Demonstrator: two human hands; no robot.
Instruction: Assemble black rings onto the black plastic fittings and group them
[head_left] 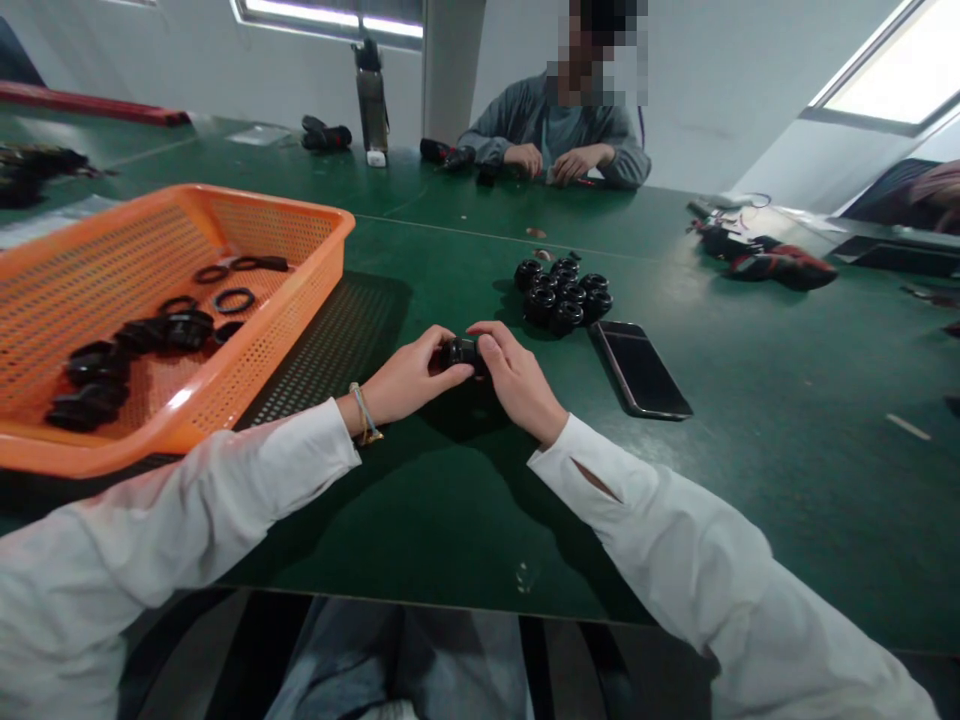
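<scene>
Black part: small, glossy, roughly cylindrical, ridged. Lies near mid-view, gripped at both ends; left hand at its nine o'clock, right hand at three. Long axis roughly nine-to-three. Ends mostly hidden; finer detail too small to tell.

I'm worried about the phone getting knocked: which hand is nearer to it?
Right. The right hand is to the phone's left, apart from it; the left hand is farther left, across the black part.

Left hand, right hand close together; fingers curled, thumbs inward (forearms angled inward).
</scene>
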